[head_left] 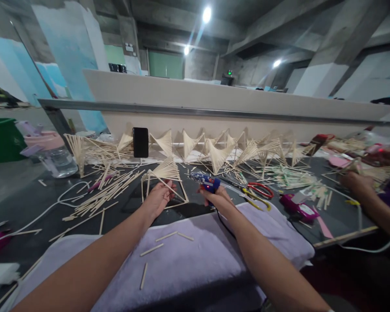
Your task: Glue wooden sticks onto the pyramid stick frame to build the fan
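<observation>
The left hand [158,197] grips the near edge of a stick frame [164,184], a square base with a fan of thin sticks rising from it, which rests on the dark table [45,216] just beyond a lilac towel [188,260]. The right hand [218,197] is clenched around a blue glue gun [205,182], its nozzle pointing left toward the frame; a black cord drops from the gun across the towel. Just right of the gun lie red-handled scissors [260,190] and yellow-handled pliers [256,200], then a pink gadget [299,208]. Loose sticks [107,193] litter the table to the left. Behind, a row of finished fans [221,151] and a black phone [140,142] lean on the low wall. No writing is legible. Both forearms reach forward, wrists bent down. Another person's hand [357,184] works at the far right.
</observation>
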A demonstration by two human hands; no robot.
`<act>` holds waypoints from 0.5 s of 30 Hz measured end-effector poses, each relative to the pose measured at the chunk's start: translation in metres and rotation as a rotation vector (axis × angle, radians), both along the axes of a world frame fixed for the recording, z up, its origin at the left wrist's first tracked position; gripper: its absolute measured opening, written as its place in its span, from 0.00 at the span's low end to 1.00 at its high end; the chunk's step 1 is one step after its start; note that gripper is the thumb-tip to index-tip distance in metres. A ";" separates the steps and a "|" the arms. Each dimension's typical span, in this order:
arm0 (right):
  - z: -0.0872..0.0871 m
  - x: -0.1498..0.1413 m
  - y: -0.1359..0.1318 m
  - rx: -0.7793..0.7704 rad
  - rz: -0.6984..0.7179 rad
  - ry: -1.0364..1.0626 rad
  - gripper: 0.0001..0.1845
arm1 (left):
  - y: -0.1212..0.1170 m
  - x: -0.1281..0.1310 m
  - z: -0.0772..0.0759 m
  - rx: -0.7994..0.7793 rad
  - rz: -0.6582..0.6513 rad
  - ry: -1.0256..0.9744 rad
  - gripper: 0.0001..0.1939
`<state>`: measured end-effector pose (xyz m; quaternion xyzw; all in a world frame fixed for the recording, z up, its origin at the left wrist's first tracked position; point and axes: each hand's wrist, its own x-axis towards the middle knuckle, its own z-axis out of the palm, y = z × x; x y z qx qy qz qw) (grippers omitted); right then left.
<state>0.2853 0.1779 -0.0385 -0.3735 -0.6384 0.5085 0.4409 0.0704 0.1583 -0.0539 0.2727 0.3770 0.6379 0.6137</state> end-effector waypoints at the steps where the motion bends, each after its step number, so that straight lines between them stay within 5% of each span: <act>1: -0.001 -0.001 0.000 0.001 -0.016 -0.020 0.14 | 0.001 0.000 0.001 -0.009 0.002 -0.014 0.08; 15: -0.009 -0.011 -0.001 -0.019 -0.131 -0.222 0.12 | 0.020 0.015 0.000 0.035 0.065 -0.130 0.06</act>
